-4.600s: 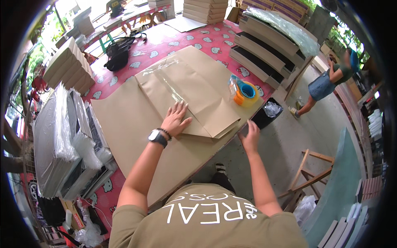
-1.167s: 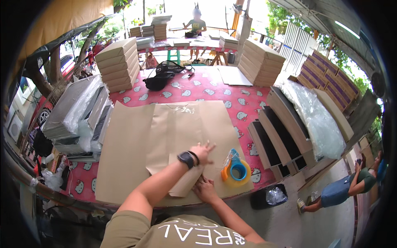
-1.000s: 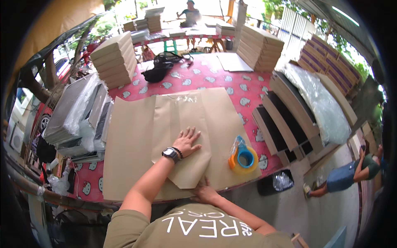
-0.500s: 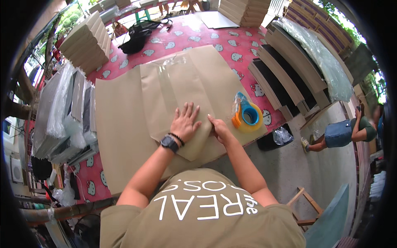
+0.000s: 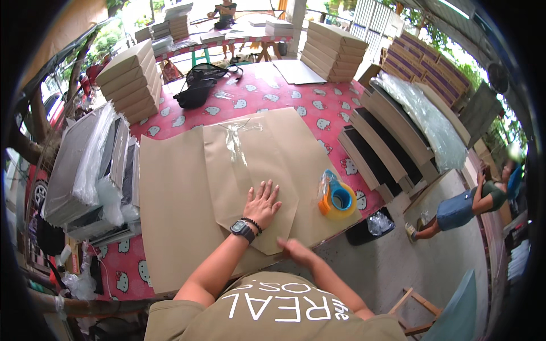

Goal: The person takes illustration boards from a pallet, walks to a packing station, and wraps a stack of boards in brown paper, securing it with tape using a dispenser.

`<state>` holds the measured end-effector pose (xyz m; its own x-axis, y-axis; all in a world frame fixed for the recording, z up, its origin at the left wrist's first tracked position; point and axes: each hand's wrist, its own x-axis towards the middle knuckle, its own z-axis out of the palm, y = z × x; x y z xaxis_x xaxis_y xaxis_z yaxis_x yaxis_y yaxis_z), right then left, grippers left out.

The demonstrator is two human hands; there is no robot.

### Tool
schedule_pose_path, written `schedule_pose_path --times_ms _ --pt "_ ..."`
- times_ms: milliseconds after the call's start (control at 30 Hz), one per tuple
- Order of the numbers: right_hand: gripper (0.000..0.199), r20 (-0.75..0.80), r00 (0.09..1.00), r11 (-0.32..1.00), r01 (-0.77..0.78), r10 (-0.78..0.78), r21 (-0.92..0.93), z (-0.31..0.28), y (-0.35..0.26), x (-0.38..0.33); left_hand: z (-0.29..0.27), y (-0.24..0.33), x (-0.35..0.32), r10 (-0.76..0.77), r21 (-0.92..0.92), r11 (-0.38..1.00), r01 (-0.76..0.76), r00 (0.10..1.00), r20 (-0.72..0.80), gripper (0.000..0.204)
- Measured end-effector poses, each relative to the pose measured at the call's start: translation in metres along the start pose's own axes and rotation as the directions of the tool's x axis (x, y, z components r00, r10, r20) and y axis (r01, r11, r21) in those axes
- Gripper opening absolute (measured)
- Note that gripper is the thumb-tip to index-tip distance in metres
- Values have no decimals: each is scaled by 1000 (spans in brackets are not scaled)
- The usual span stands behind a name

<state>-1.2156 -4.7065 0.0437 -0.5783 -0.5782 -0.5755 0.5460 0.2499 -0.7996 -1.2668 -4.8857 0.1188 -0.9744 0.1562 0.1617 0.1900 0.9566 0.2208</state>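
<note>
My left hand (image 5: 263,203) lies flat, fingers spread, on smooth brown kraft paper (image 5: 250,165) — my right hand (image 5: 298,250), blurred, touches its pointed edge; grip unclear.

Matt brown paper wrapping (image 5: 250,165), smooth, with a glossy strip of clear tape (image 5: 238,149). Shiny orange and blue plastic tape dispenser (image 5: 335,197). Glossy printed cloth over the table (image 5: 273,96); crinkled clear plastic film (image 5: 424,116).

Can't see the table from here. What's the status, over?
Left hand flat on brown paper parcel. Right hand at its near edge. Tape dispenser beside, not touching.
</note>
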Motion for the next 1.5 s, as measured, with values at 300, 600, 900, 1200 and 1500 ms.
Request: schedule_pose_path --times_ms 300,600,900,1200,1500 --pt "36 -491 749 891 424 -445 -160 -45 -91 -20 -29 -80 -47 -641 -604 726 329 643 -420 53" --pt "47 -415 699 771 313 -582 -554 30 -46 32 -16 -184 -88 -655 -801 356 482 740 155 78" --pt "53 45 746 254 282 -665 -925 94 -138 17 -41 -138 -111 -441 94 886 454 888 -134 68" --pt "84 384 781 -199 329 -493 -923 131 -108 34 -7 -117 -169 -695 -33 718 695 719 15 99" --pt "80 391 836 -203 337 -384 -919 119 -113 27 -11 -99 -155 -701 -17 707 707 704 112 108"
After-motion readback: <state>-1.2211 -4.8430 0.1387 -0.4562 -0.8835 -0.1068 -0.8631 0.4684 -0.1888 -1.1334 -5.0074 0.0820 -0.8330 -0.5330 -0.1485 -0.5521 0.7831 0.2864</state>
